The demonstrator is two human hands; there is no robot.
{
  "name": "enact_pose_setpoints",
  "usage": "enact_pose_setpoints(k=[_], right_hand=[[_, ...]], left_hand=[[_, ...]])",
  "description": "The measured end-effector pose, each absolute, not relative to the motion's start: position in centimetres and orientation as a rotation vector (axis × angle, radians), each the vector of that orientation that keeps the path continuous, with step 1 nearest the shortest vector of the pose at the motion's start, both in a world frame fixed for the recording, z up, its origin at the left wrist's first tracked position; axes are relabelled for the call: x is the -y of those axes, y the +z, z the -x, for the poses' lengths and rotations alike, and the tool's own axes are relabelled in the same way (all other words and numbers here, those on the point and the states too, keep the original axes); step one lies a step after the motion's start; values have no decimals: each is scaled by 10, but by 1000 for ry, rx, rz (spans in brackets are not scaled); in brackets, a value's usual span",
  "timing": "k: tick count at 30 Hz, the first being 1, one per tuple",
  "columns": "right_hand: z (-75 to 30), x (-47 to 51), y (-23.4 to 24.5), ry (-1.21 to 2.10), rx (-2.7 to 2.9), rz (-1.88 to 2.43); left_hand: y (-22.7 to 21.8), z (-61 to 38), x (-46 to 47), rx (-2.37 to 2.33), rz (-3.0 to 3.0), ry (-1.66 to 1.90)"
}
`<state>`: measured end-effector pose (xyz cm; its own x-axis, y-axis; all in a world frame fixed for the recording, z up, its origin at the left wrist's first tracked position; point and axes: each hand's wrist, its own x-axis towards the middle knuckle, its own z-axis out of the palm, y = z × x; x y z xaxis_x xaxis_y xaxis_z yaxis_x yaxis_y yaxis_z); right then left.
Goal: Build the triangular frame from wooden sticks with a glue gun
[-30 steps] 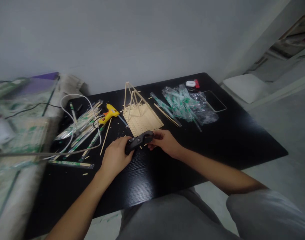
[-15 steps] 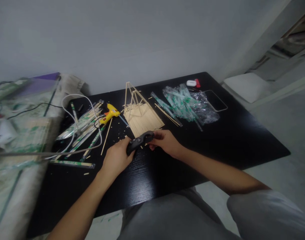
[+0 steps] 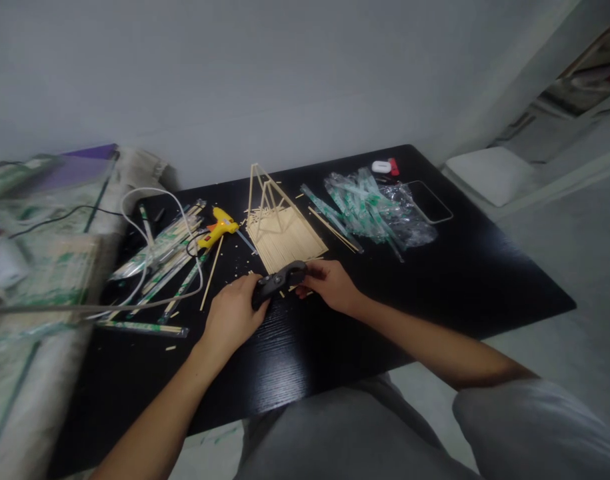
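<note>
My left hand (image 3: pixel 233 308) is closed round the handle of a black hand cutter (image 3: pixel 279 281), which lies slantwise above the table's front part. Close to the cutter's jaws, my right hand (image 3: pixel 332 285) is closed with its fingertips pinched together. A short pale bit, apparently a thin wooden stick, shows by those fingertips; most of it is hidden. Just beyond both hands sits a wooden stick model (image 3: pixel 287 237), a flat base of sticks laid side by side with upright triangular frames at its far end.
A yellow glue gun (image 3: pixel 218 229) lies left of the model, near wrapped chopsticks (image 3: pixel 169 247) and a looping white cable (image 3: pixel 201 267). Empty green-printed wrappers (image 3: pixel 362 203), a phone (image 3: pixel 429 202) and a white case (image 3: pixel 381 167) are on the right. Wood scraps dot the black table (image 3: pixel 465 280).
The whole view has shifted very slightly. Both hands and the cutter keep nearly the same place and grip.
</note>
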<state>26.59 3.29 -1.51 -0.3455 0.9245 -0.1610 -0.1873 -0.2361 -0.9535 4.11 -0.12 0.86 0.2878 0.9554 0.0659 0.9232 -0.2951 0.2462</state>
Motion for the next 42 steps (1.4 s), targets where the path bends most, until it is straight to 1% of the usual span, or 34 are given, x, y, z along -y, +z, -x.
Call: enact_pose_setpoints(k=[6, 16, 27, 42], right_hand=[[-265, -33, -16, 1683, 1159, 1001], [-264, -32, -16, 1671, 1103, 1012], [-263, -31, -12, 1632, 1102, 1011], [-262, -32, -21, 1665, 1159, 1007]], left_hand=[[6, -40, 2, -1738, -2354, 347], [7, -42, 2, -1710, -2345, 328], [11, -44, 3, -1748, -2273, 200], [12, -45, 3, -1803, -2267, 162]])
